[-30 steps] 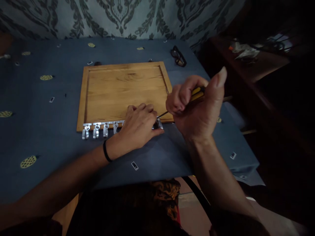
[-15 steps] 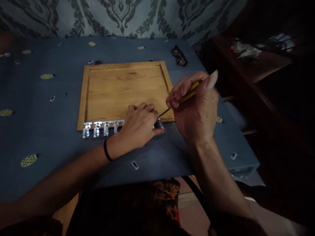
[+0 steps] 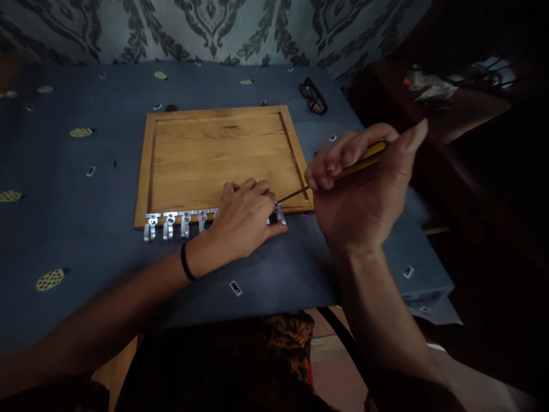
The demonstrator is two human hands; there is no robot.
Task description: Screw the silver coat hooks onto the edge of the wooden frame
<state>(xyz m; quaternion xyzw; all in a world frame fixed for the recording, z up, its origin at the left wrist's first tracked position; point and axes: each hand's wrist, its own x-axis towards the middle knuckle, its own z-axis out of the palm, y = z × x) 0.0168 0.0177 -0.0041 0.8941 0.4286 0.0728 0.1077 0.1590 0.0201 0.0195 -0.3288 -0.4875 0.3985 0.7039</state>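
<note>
The framed panel is of smooth wood, the hook rail glossy metal, the screwdriver handle plastic-looking, and the tablecloth matt cloth.

Tablecloth: blue-grey, with yellow pineapple prints and small black-and-white word patches, spread over left and centre
Glasses: dark-framed, lying on the cloth, upper right of centre
Backdrop fabric: pale grey, dark leafy scrolls, along the top edge
Clutter: crumpled, pale, a spot of orange, upper right, too dim to identify
Floor: reddish tiles, bottom, right of centre
</note>
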